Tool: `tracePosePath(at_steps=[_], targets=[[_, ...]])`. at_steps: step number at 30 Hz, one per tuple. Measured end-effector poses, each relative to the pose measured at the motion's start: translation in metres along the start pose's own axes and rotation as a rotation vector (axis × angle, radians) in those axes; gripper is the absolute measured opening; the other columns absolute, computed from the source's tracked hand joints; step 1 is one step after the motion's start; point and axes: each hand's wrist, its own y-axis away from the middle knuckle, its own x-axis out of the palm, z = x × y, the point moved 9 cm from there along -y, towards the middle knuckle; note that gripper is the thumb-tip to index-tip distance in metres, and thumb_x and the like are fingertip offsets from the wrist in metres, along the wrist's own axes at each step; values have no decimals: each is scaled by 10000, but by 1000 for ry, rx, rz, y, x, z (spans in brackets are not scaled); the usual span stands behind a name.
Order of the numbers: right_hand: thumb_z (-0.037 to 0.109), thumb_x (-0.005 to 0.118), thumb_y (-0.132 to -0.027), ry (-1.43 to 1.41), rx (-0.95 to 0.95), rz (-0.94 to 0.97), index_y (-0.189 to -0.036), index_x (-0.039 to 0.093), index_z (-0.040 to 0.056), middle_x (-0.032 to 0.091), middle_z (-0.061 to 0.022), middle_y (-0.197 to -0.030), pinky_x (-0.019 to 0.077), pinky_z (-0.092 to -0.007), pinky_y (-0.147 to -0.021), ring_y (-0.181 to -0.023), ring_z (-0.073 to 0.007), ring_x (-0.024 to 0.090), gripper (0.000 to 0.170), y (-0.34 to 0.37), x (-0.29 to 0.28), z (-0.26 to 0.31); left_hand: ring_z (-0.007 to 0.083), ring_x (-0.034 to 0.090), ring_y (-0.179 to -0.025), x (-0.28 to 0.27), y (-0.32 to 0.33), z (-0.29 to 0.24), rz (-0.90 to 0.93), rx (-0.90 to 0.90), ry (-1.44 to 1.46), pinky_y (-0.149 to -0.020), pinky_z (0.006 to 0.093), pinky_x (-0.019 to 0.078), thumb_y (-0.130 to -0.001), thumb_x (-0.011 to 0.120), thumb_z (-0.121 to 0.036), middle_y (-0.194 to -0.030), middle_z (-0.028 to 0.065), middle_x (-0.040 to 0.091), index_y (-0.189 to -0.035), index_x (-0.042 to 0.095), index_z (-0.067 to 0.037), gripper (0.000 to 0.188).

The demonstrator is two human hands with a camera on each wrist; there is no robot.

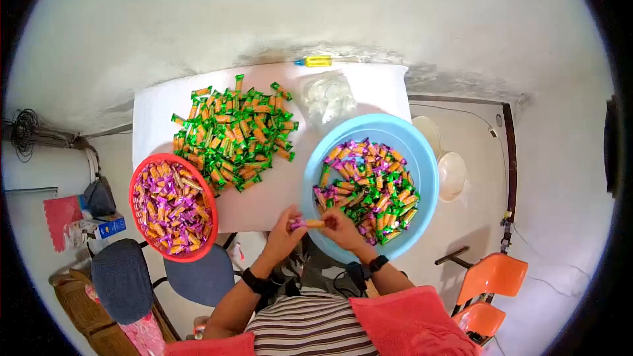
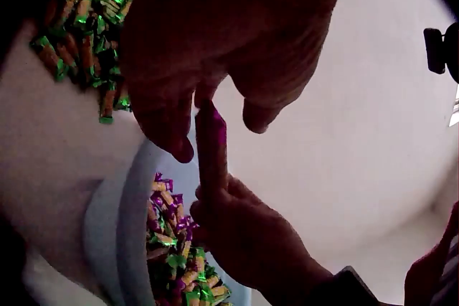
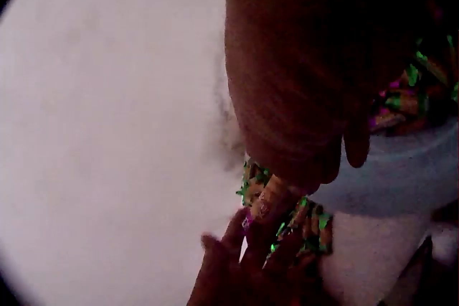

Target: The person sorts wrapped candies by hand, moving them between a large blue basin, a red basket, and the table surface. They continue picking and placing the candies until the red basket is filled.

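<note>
- Right grip (image 1: pixel 343 232): pinched round a slim wrapped stick (image 1: pixel 314 223), between both hands.
- Left grip (image 1: pixel 282 238): fingers loosely parted, touching its shiny purple end.
- Beside: smooth round blue basin (image 1: pixel 430 158).
- White counter (image 1: pixel 247 216): crinkly green-ended pile (image 1: pixel 241 130).

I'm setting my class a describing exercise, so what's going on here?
A person's left hand and right hand hold one purple-ended packet between them, by the near rim of a blue basin of mixed green and purple packets. A red basket holds purple ones; green ones lie heaped on the table.
</note>
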Motion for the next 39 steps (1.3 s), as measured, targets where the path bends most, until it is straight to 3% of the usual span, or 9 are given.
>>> tracePosePath(at_steps=[4, 8, 10, 12, 18, 31, 32, 34, 39], targets=[[52, 613, -735, 1, -93, 31, -947, 497, 51, 477, -27, -810, 421, -242, -645, -756, -106, 510, 242, -2, 18, 9, 118, 546, -757, 0, 0, 13, 84, -158, -95, -653, 234, 442, -777, 583, -77, -893, 80, 568, -1059, 492, 3, 307], [99, 602, -752, -47, 46, -18, -958, 499, 39, 520, -57, -828, 435, -295, -652, -764, -175, 539, 238, -26, 6, -41, 77, 506, -608, -104, 23, 28, -400, 85, -263, -516, 204, 408, -800, 562, -135, -748, 29, 553, -960, 535, -45, 186], [221, 575, -781, 478, -117, -234, -924, 530, 32, 559, -122, -858, 438, -369, -672, -743, -283, 541, 241, -39, -16, -68, 60, 477, -577, -171, 48, 26, -735, -7, 133, -481, 192, 379, -814, 546, -155, -709, 10, 523, -942, 530, -80, 149], [327, 528, -796, 523, 251, 29, -885, 563, 30, 564, -186, -874, 430, -426, -691, -766, -357, 533, 312, -55, -12, -98, 64, 478, -584, -217, 67, 21, -900, 91, 318, -491, 199, 385, -816, 545, -151, -699, 4, 512, -934, 520, -86, 137], [208, 591, -720, 939, -24, -52, -768, 574, -2, 575, -194, -743, 454, -430, -612, -678, -354, 557, 216, -82, 20, -110, 106, 507, -659, -360, 163, 70, -1529, 218, 557, -588, 224, 437, -827, 490, -58, -833, 29, 524, -957, 464, -66, 132], [304, 548, -741, 954, 89, -187, -661, 566, -19, 567, -210, -745, 418, -446, -721, -766, -350, 543, 333, -88, 8, -142, 194, 516, -911, -411, 182, 156, -1400, -36, 3, -807, 316, 427, -825, 454, -25, -1022, 88, 529, -1126, 448, -9, 301], [324, 546, -740, 981, 80, -202, -655, 565, -19, 570, -208, -741, 421, -436, -704, -741, -351, 546, 353, -89, 5, -147, 183, 510, -902, -403, 173, 156, -1268, 259, 145, -809, 309, 416, -842, 463, -94, -984, 82, 541, -1107, 465, -6, 279], [289, 543, -751, 788, 359, -145, -694, 558, -22, 571, -207, -747, 424, -414, -668, -699, -346, 548, 316, -77, -6, -123, 191, 505, -912, -337, 156, 77, -1278, 153, -111, -824, 301, 410, -831, 485, -67, -1044, 95, 506, -1125, 446, 11, 307], [209, 561, -758, 312, 146, -196, -826, 508, 10, 577, -156, -768, 439, -371, -635, -706, -298, 567, 217, -47, -26, -63, 168, 505, -905, -186, 60, 28, -655, 244, -38, -782, 290, 428, -821, 505, -75, -1084, 101, 493, -1144, 440, -2, 337]])
